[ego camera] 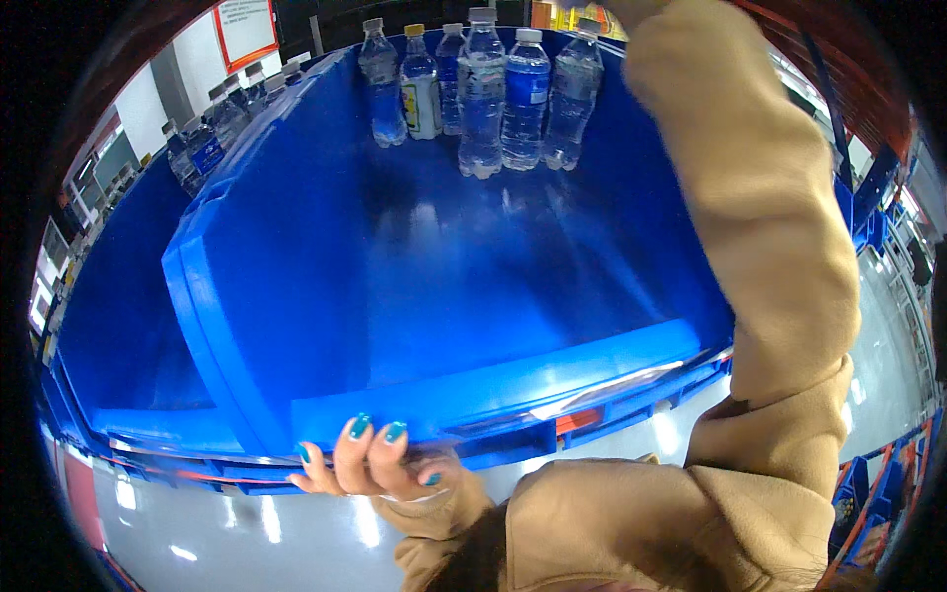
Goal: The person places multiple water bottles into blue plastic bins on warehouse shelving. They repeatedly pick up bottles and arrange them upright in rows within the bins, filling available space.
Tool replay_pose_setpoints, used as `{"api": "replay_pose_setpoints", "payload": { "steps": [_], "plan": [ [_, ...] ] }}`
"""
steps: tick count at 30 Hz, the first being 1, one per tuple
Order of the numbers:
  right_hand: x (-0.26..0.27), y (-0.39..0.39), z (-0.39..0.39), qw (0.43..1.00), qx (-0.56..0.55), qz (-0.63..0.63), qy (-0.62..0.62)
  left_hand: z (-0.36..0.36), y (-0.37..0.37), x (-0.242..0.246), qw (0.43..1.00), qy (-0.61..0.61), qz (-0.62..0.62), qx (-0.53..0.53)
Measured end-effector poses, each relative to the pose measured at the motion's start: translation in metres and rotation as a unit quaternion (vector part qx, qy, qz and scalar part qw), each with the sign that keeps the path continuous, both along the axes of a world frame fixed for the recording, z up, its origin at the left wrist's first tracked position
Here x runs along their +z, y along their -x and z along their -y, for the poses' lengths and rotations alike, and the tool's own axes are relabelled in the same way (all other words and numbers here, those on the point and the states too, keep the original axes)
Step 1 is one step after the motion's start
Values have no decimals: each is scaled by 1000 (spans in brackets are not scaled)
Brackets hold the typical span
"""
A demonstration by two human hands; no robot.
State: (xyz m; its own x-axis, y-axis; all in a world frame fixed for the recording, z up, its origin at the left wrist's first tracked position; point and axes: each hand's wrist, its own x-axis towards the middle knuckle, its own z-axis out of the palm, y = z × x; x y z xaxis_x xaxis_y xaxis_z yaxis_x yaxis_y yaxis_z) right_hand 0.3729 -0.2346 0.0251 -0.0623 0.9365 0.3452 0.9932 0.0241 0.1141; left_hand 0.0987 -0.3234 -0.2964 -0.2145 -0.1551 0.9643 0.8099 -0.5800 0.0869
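Observation:
My left hand (377, 462), with teal nails, is at the front edge of a blue plastic bin (488, 392). Its fingers are curled and apart, with nothing in them; whether it touches the rim is unclear. My right arm, in a tan sleeve, reaches along the bin's right side to the top of the view, where the hand (629, 6) is cut off by the picture's edge. Several clear plastic bottles stand at the back of the bin, among them one with a blue label (526, 92), one with a yellow cap (421, 96) and a taller one in front (482, 103).
On the left, a blue divider wall (200, 296) parts this bin from a neighbouring blue bin (133, 325) with several more bottles (200, 152) at its back. Orange and blue shelving (880, 503) stands at the lower right, above a grey glossy floor (244, 547).

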Motion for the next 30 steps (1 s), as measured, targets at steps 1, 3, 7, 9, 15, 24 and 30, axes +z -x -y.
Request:
{"api": "replay_pose_setpoints", "payload": {
  "steps": [1, 3, 7, 9, 15, 24, 30],
  "plan": [
    [11, 7, 18, 1000, 9, -6, -2, 0, 2, 1, 1000, 6, -13, -17],
    [29, 14, 56, 1000, 19, -13, -8, 4, 4, 2, 999, 32, -22, 1],
    [50, 4, 138, 999, 0, 0, -33, 4, 9, 6, 998, 25, -56, 19],
    [47, -12, 170, 997, -50, -29, -46, 3, 8, 7, 998, 12, -60, 26],
    [25, -88, 241, 971, -235, -21, 46, -1, 9, 11, 997, -21, -69, 8],
    [-66, -314, 318, 914, -372, 94, -130, -5, 6, 9, 999, -21, -33, 34],
    [-133, -355, 334, 896, -401, -74, -174, -2, 6, 16, 997, -41, -68, 10]
  ]
}}
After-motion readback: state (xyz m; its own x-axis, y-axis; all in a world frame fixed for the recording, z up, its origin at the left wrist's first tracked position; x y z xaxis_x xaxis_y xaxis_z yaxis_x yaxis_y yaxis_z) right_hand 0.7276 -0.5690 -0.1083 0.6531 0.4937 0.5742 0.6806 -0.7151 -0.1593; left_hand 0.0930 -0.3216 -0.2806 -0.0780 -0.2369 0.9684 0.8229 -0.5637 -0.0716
